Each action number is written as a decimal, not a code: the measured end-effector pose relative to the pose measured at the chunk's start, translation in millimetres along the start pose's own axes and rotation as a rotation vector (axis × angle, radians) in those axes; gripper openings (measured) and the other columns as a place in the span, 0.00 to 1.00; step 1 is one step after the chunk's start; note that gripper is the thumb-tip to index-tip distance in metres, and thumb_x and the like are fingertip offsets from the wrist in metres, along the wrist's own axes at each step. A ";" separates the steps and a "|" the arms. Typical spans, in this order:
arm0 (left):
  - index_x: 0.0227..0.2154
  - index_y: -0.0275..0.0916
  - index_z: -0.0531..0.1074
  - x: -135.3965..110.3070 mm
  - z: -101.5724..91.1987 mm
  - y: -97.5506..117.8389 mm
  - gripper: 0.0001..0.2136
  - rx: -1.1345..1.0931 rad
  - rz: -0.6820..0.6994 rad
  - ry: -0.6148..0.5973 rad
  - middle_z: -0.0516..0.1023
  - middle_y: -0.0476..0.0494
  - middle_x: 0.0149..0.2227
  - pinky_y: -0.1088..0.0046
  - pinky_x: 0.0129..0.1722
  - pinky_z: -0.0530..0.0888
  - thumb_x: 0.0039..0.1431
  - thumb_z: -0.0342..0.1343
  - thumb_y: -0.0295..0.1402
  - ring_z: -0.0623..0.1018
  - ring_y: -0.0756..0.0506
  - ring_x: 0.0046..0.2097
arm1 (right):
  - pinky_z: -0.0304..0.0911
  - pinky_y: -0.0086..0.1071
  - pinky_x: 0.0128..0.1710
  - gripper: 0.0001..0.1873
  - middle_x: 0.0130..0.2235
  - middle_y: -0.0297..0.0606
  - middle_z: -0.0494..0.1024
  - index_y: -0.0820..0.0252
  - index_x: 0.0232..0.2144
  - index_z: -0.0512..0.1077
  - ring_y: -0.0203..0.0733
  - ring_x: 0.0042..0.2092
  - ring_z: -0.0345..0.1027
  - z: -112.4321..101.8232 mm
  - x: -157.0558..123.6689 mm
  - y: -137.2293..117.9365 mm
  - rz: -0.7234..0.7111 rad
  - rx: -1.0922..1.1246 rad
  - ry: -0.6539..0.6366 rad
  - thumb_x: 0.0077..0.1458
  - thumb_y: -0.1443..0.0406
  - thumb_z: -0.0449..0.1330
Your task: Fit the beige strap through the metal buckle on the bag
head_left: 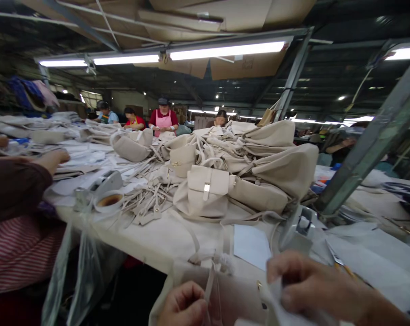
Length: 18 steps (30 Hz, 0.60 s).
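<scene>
At the bottom edge my left hand (183, 305) is curled shut on a thin cream strap (210, 283) that rises from a cream bag (232, 296) lying in front of me. My right hand (313, 287) is bent over the bag's right side, its fingers pinching a white bit of cloth or paper (276, 294). A small gold fitting (259, 285) shows on the bag between the hands. Just beyond lies a pale blue sheet (250, 244) on the white table (157, 235).
A heap of cream bags (245, 167) and loose straps (147, 199) covers the table's middle. A tape dispenser (101, 185) and a small bowl (109, 200) stand at left, beside a co-worker's arm (25, 174). A slanted metal post (368, 149) rises at right. Several people work at the far end.
</scene>
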<state>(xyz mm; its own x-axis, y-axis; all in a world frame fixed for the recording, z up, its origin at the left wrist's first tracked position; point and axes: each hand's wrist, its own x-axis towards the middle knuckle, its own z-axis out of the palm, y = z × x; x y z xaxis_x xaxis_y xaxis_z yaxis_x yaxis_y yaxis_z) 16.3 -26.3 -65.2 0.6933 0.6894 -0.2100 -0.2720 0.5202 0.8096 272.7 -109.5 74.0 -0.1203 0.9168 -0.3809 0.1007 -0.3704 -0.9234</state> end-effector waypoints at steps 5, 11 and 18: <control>0.24 0.37 0.69 -14.3 0.7 13.4 0.22 0.065 0.016 0.067 0.70 0.54 0.20 0.78 0.25 0.60 0.37 0.74 0.46 0.65 0.55 0.22 | 0.56 0.25 0.28 0.07 0.28 0.28 0.78 0.53 0.25 0.80 0.36 0.32 0.67 83.9 35.3 48.4 -0.013 -0.428 0.147 0.42 0.69 0.62; 0.30 0.36 0.71 -31.6 9.2 19.6 0.21 0.112 0.104 0.094 0.75 0.52 0.25 0.78 0.28 0.66 0.35 0.75 0.37 0.72 0.53 0.27 | 0.61 0.30 0.35 0.12 0.30 0.31 0.80 0.55 0.30 0.80 0.42 0.36 0.71 108.4 64.1 50.3 -0.262 -0.309 0.149 0.51 0.66 0.55; 0.58 0.40 0.57 -33.3 2.8 13.2 0.41 0.212 0.122 0.186 0.73 0.60 0.21 0.79 0.21 0.65 0.41 0.70 0.30 0.74 0.51 0.22 | 0.62 0.31 0.36 0.13 0.29 0.33 0.79 0.57 0.31 0.81 0.42 0.35 0.70 108.6 68.3 41.5 -0.280 -0.158 0.085 0.53 0.59 0.57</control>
<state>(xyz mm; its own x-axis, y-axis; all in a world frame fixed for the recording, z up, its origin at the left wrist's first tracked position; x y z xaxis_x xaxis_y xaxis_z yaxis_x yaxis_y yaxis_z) -8.5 -43.8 -46.0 0.5246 0.8310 -0.1848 -0.1868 0.3241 0.9274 161.3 -78.5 4.5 -0.0830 0.9914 -0.1016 0.2277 -0.0804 -0.9704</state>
